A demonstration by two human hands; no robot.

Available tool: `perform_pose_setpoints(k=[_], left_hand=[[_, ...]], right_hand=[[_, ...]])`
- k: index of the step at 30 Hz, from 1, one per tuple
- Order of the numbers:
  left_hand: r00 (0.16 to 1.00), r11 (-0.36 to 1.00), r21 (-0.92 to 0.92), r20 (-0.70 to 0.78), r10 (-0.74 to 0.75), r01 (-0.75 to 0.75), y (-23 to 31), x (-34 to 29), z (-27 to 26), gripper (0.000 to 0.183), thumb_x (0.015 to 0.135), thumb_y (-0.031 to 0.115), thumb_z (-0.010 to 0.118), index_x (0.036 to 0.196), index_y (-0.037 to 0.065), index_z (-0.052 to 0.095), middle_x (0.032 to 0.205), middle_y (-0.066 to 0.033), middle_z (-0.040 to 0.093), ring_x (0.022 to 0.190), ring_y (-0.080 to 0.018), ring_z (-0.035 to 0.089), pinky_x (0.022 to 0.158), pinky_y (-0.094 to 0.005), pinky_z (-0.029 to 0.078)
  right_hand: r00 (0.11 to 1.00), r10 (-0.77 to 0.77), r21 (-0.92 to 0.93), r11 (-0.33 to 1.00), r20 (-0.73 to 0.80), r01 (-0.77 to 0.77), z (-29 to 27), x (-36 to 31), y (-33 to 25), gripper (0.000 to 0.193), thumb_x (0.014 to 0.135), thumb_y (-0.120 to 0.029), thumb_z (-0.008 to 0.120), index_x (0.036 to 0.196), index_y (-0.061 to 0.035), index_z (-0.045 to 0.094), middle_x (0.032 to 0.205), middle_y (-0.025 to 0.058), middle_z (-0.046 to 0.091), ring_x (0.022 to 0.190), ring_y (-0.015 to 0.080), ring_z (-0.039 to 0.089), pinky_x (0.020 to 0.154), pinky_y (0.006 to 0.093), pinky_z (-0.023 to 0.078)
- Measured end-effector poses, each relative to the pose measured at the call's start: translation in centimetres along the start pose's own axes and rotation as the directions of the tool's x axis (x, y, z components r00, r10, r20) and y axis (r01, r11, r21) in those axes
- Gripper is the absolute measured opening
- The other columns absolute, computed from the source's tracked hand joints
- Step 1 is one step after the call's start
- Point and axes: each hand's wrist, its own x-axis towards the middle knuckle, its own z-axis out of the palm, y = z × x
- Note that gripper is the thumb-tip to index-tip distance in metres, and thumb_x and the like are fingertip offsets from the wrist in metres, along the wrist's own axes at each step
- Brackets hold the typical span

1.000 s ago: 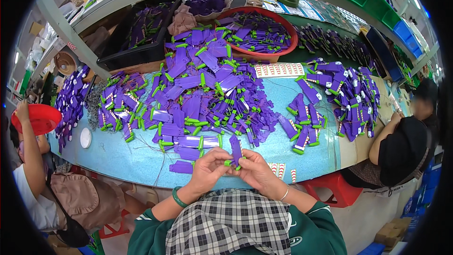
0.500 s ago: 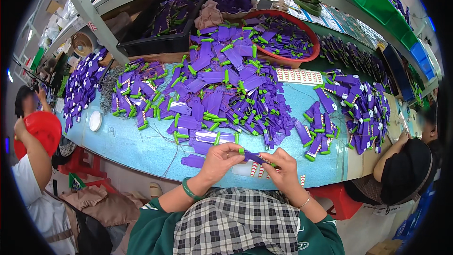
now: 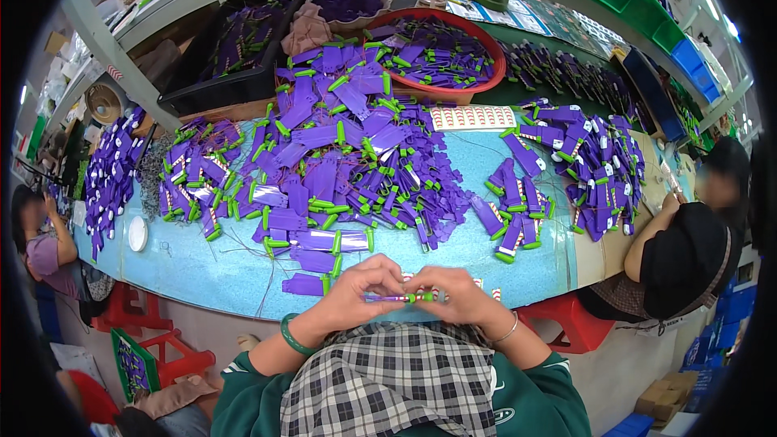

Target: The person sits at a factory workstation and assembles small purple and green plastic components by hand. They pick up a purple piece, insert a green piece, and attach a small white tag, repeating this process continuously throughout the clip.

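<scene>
Close to the table's front edge I hold a slim purple piece with green ends [image 3: 420,297] level between both hands. My left hand [image 3: 356,295] is closed around its left part, with thumb and fingers pinched. The fingers of my right hand [image 3: 459,296] are pinched near a green end and partly hide it. A big heap of purple pieces with green tips [image 3: 320,182] lies just beyond my hands. Small red-and-white striped stickers [image 3: 496,294] lie behind and beside my right hand, partly covered by it.
A red basin [image 3: 495,53] and a black crate [image 3: 174,97] hold more pieces at the back. Finished-looking piles [image 3: 603,182] lie right, near a striped sticker sheet [image 3: 473,118]. A white lid [image 3: 138,234] sits left. A co-worker [image 3: 688,251] works at the right.
My hands have come closer together, and the piece is now turned edge-on. The view has shifted, so the table appears further left. The person carrying a red basin at left has moved away.
</scene>
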Motion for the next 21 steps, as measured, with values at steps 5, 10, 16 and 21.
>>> perform_pose_setpoints(k=[5,10,16,21], left_hand=[[0.987,0.889,0.429,0.056,0.153,-0.162,1.5,0.8,-0.9,0.02,0.072,0.007,0.077,0.085,0.002,0.063,0.098,-0.0069,0.057,0.085,-0.0189,0.059,0.068,-0.0319,0.048],[0.986,0.834,0.527,0.124,0.114,-0.163,2.6,0.4,-1.7,0.02,0.07,0.007,0.076,0.083,0.002,0.061,0.098,-0.009,0.058,0.08,-0.0238,0.059,0.067,-0.0337,0.048],[0.974,0.878,0.45,0.216,0.066,-0.159,2.7,1.0,-0.9,0.015,0.071,0.003,0.071,0.083,0.002,0.061,0.089,-0.0095,0.061,0.08,-0.0251,0.062,0.067,-0.0344,0.048],[0.986,0.996,0.015,-0.145,-0.083,0.086,2.3,0.1,-2.0,0.007,0.081,0.002,0.064,0.085,0.002,0.058,0.089,-0.0107,0.066,0.081,-0.0193,0.063,0.072,-0.0312,0.05]], right_hand=[[0.98,-0.167,0.185,0.965,-0.11,0.186,-0.5,1.2,-1.5,0.055,0.065,0.013,0.036,0.113,-0.0001,0.059,0.105,0.0182,0.055,0.084,0.026,0.061,0.067,0.0333,0.05],[0.964,0.045,0.183,0.983,-0.263,0.004,-0.9,1.1,-0.2,0.025,0.076,0.001,0.059,0.101,-0.0006,0.062,0.093,0.0129,0.059,0.079,0.0227,0.061,0.066,0.0312,0.049],[0.988,-0.139,-0.364,0.919,0.061,0.151,-0.9,1.7,-1.3,0.016,0.072,-0.019,0.075,0.077,-0.0082,0.065,0.072,0.0029,0.056,0.069,0.021,0.058,0.056,0.0332,0.048],[0.993,-0.039,-0.752,0.656,-0.109,-0.057,-5.1,1.4,1.9,0.011,0.072,-0.017,0.07,0.073,-0.0095,0.063,0.077,0.0004,0.056,0.072,0.0199,0.056,0.057,0.0322,0.047]])
